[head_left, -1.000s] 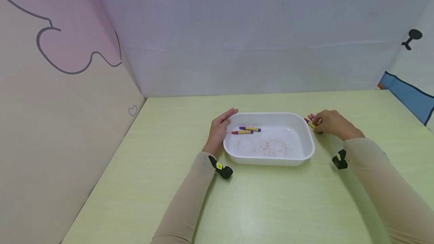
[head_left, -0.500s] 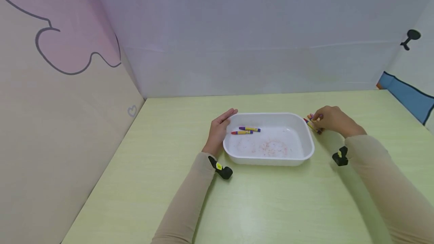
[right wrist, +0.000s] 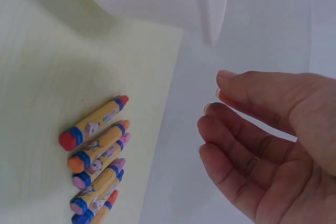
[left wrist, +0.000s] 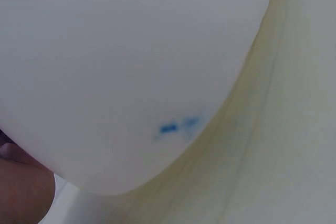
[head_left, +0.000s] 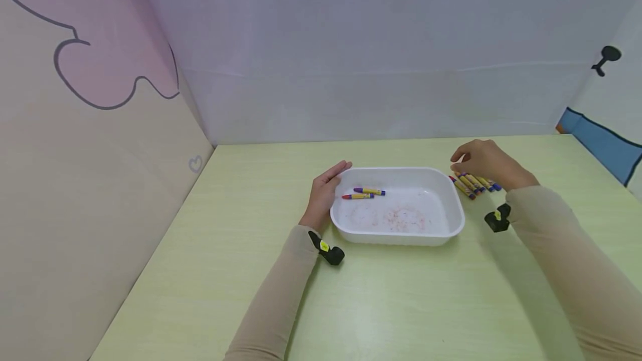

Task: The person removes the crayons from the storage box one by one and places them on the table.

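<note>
Two crayons, one purple-tipped (head_left: 369,191) and one red-tipped (head_left: 358,196), lie inside a white plastic tray (head_left: 396,238) in the head view. My left hand (head_left: 321,194) holds the tray at its left end, by the far corner. In the left wrist view the tray's wall (left wrist: 115,77) fills most of the picture. Just beyond the tray's right end, several crayons (head_left: 466,183) rest side by side on the table. Over them hovers my right hand (head_left: 484,160), fingers loosely bent, thumb apart from them. The right wrist view shows nothing between thumb and fingers (right wrist: 231,166).
The pale green table (head_left: 241,272) runs back to a white sheet (head_left: 351,71) hung behind it. A wall with pink drawings (head_left: 115,60) borders the left side. Reddish crayon marks (head_left: 405,219) show on the tray's floor.
My right hand has lifted off the crayons and moved back, uncovering several in a row beside the tray. My left hand and the tray have stayed in place.
</note>
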The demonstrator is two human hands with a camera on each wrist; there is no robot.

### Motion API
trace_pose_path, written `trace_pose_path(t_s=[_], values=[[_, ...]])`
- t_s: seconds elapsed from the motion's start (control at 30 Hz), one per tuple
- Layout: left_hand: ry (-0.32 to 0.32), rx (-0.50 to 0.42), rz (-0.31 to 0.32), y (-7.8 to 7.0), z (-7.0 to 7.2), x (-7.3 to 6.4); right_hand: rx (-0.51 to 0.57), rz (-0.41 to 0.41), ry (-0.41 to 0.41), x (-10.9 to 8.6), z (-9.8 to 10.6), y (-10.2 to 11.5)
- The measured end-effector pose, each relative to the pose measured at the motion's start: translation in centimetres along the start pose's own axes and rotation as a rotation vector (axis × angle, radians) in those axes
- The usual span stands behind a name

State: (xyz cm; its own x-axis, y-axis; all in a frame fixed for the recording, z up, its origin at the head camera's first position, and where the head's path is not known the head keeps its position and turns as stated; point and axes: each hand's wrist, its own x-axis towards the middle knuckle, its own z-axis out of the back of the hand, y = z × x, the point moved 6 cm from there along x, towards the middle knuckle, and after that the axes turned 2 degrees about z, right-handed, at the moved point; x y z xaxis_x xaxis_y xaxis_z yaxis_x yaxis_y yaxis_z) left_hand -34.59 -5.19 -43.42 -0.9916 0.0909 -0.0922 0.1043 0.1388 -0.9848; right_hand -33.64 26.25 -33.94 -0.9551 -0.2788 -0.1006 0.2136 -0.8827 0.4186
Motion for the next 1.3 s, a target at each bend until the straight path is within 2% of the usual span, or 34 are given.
trace_pose_path(t_s=[0.3, 0.6, 0.93, 1.2, 1.3], values=[[0.005, -0.017, -0.004, -0.1, -0.2, -0.1, 0.06, 0.02, -0.006, 0.6, 0.7, 3.4], [0.016, -0.029, -0.012, -0.2, -0.4, -0.1, 0.062, 0.097, -0.001, 2.0, -0.2, 6.8], [0.043, -0.039, 0.009, -0.3, -0.2, 0.0, 0.052, 0.168, 0.099, 4.4, -3.6, 9.6], [0.045, -0.008, 0.012, -2.3, -0.6, -1.9, 0.055, 0.251, 0.195, 5.3, -6.4, 11.8], [0.032, -0.005, -0.01, -1.5, -0.4, -1.2, 0.06, 0.259, 0.238, 5.6, -7.5, 12.3]])
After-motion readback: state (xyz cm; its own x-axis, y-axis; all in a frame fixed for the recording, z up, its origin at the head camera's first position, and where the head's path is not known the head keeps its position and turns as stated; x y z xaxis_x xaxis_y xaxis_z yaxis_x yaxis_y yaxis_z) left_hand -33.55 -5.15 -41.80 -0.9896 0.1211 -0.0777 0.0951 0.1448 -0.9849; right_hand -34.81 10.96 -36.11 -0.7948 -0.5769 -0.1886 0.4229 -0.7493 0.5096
